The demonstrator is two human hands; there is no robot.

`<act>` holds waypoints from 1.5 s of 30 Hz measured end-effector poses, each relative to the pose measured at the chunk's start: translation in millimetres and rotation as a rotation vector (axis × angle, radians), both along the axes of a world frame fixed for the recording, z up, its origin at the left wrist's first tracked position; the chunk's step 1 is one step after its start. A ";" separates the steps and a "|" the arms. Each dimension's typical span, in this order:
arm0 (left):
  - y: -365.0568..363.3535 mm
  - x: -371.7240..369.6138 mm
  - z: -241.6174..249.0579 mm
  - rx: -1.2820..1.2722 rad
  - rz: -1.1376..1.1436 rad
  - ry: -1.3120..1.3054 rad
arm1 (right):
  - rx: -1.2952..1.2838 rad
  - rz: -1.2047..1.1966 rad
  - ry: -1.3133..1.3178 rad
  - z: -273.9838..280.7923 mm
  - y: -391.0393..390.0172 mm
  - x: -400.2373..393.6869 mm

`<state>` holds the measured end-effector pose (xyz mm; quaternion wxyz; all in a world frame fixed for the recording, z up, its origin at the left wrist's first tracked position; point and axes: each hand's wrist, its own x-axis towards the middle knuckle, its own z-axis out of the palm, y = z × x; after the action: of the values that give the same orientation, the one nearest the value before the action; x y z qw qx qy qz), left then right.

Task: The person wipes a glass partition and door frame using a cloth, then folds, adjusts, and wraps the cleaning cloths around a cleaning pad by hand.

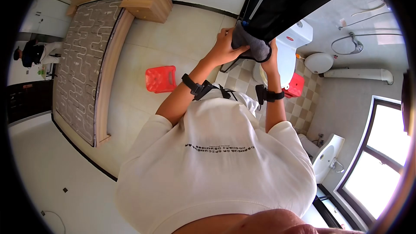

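A dark grey cloth [256, 45] is folded around the lower part of a black door or frame panel [286, 0] at the top of the head view. My left hand [226, 43] grips the cloth from the left, its thumb pressed across the front. On the other side, my right hand [270, 58] holds the cloth's right edge; some of its fingers are hidden behind the cloth and panel. Both wrists wear black straps.
Left of me are a red plastic stool [160, 79], a bed with a patterned mattress [84, 60] and a wooden nightstand [147, 2]. A toilet [284, 63], a second red stool [294, 85] and a washbasin [328, 158] stand right. Another person [32, 53] is far left.
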<state>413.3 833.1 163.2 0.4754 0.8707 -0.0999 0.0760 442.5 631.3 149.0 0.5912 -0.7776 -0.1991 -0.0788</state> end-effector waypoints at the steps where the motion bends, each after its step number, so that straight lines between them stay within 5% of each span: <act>1: 0.4 -0.1 10.3 -0.124 -0.032 0.025 | 0.000 -0.001 0.003 5.2 0.1 -7.1; 5: -4.3 -5.4 57.9 -0.346 -0.066 -0.079 | -0.075 -0.186 -0.150 40.7 14.2 -17.7; 7: -11.5 -5.9 82.9 -0.409 -0.061 -0.272 | 0.184 -0.171 -0.303 91.2 26.0 -13.8; 9: -17.9 3.1 122.7 -0.452 -0.079 -0.287 | 0.020 -0.270 -0.506 135.5 28.1 0.4; 12: -11.4 25.2 199.1 -0.469 -0.198 -0.408 | 0.158 -0.301 -0.560 200.0 43.1 12.9; 14: -17.1 35.6 223.4 -0.734 -0.304 -0.495 | 0.256 -0.429 -0.643 205.3 52.5 21.1; 17: -24.0 42.6 215.5 -0.604 -0.142 -0.637 | 0.488 -0.416 -0.459 197.2 47.4 28.4; 18: -25.5 41.1 208.1 -0.568 -0.117 -0.604 | 0.206 -0.354 -0.780 185.7 36.5 48.2; 23: -21.8 36.0 164.0 -0.569 -0.067 -0.419 | -0.010 -0.509 -0.803 147.3 38.4 35.2; 25: -19.9 40.3 129.2 -0.457 -0.022 -0.427 | 0.209 -0.453 -0.593 110.5 39.3 38.8; 27: -16.2 40.4 99.4 -0.474 -0.020 -0.416 | 0.709 -0.207 -0.256 66.3 43.1 50.8; 28: -13.2 35.8 87.5 -0.452 -0.032 -0.377 | 0.278 -0.406 -0.272 78.0 47.2 25.0; 31: -11.6 24.3 57.3 -0.434 0.000 -0.269 | 0.425 -0.368 -0.154 65.4 50.3 15.1; 32: -12.7 22.2 49.3 -0.444 0.047 -0.202 | 0.603 -0.285 0.066 88.6 58.8 -1.4; 36: -22.3 10.9 13.3 -0.674 0.132 -0.129 | 0.578 -0.278 0.077 103.2 53.1 -18.7; 39: -24.1 9.1 22.9 -0.667 0.206 -0.208 | 0.529 -0.358 0.086 90.7 45.8 -33.6; 42: -3.8 26.9 52.5 -0.566 0.208 -0.351 | 0.427 -0.253 -0.276 117.4 46.0 -40.1; 45: 3.5 46.6 126.4 -0.747 0.111 -0.553 | 0.377 -0.185 -0.521 153.9 33.7 -26.1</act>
<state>459.9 836.6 289.6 0.7070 0.5910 -0.1420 0.3616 416.4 665.0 302.9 0.6442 -0.6231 -0.2541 -0.3636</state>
